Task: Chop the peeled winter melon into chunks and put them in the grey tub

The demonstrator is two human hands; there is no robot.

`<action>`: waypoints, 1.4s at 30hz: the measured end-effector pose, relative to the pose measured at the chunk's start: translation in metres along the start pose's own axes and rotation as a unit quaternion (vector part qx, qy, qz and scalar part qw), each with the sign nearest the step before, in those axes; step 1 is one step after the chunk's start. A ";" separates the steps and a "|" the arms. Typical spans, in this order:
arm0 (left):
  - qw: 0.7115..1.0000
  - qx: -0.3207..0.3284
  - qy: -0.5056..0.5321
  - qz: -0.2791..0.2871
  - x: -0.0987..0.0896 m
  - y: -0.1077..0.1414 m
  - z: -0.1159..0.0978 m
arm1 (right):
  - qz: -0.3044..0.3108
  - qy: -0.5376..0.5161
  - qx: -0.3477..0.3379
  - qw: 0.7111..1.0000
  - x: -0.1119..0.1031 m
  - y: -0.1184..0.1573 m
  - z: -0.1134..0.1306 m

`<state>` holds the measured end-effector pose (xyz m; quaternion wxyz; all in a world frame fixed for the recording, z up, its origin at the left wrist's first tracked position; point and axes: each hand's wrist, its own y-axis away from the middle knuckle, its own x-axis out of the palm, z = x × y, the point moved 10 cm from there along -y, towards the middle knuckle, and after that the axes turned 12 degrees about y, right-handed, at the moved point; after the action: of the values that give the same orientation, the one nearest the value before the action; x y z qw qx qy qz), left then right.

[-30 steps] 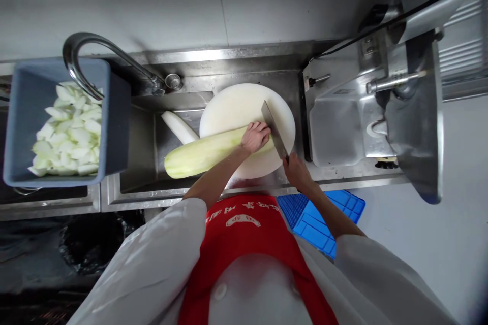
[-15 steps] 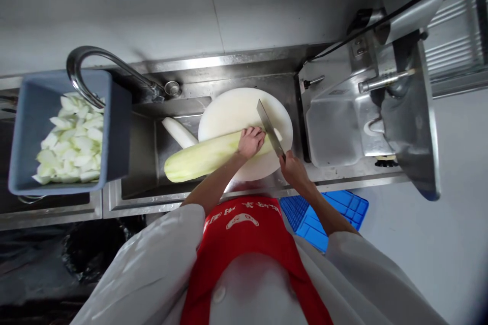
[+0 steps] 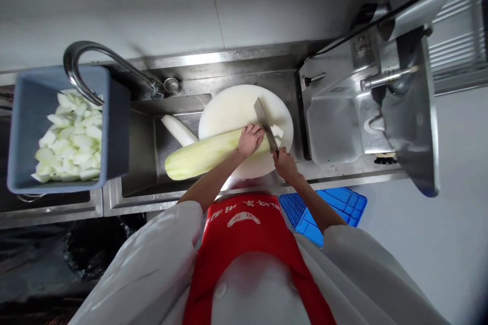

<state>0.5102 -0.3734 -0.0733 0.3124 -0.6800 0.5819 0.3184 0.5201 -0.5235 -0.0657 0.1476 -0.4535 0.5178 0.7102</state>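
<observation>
My left hand (image 3: 250, 140) presses down on a long, peeled, pale green winter melon (image 3: 202, 155), its fingers curled over the right part. The melon lies slantwise across a round white cutting board (image 3: 224, 106), with its left end overhanging the sink. In my right hand (image 3: 285, 165) is the handle of a cleaver (image 3: 266, 121). The blade stands at the melon's right end, close beside my left fingertips. White cut pieces (image 3: 277, 131) lie on the board just right of the blade. A second long white vegetable piece (image 3: 179, 130) leans in the sink, partly hidden by the board and melon.
A grey-blue bin (image 3: 119, 137) with many pale chunks stands at the left, under a curved faucet (image 3: 114, 60). The board rests over a steel sink (image 3: 145, 162). To the right is a steel slicing machine (image 3: 409, 117). A blue plastic crate (image 3: 339, 203) sits on the floor.
The cleaver and my right hand have shifted slightly left along the melon. More cut white pieces show to the right of the blade. My left hand stays in nearly the same place.
</observation>
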 end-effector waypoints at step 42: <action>0.999 0.033 0.003 -0.029 -0.004 0.004 0.004 | -0.011 0.045 -0.038 0.998 -0.019 0.057 0.003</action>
<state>0.5052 -0.3680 -0.0725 0.3420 -0.6867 0.5732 0.2882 0.4906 -0.5397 -0.0160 0.1148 -0.4961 0.4914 0.7065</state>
